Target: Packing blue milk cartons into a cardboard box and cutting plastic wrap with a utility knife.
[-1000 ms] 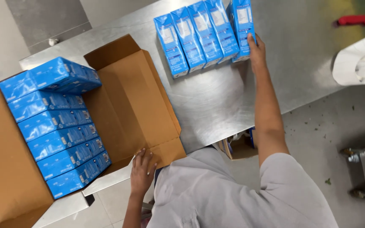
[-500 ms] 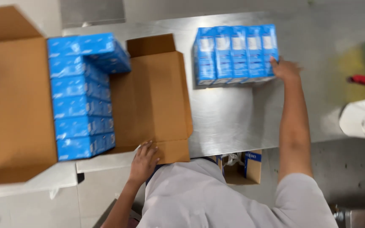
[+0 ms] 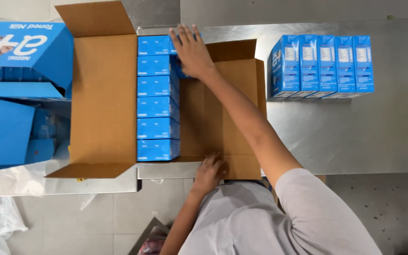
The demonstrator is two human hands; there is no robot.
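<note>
**Packing cartons into a box**

One row of six blue cartons (image 3: pixel 158 98) fills the cardboard box (image 3: pixel 104 94). Left hand (image 3: pixel 209 171) steadies its flap, fingers flat; right hand (image 3: pixel 192 51) lies released on top cartons. Five cartons (image 3: pixel 322 66) wait on the bench (image 3: pixel 345 132).

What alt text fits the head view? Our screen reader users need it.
Right hand rests on blue cartons stacked inside an open cardboard box; left hand holds its near flap. Five more cartons stand on the steel table.

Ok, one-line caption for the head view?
Right hand on blue cartons in an open box, left hand on its near flap; five more cartons stand on the table.
</note>
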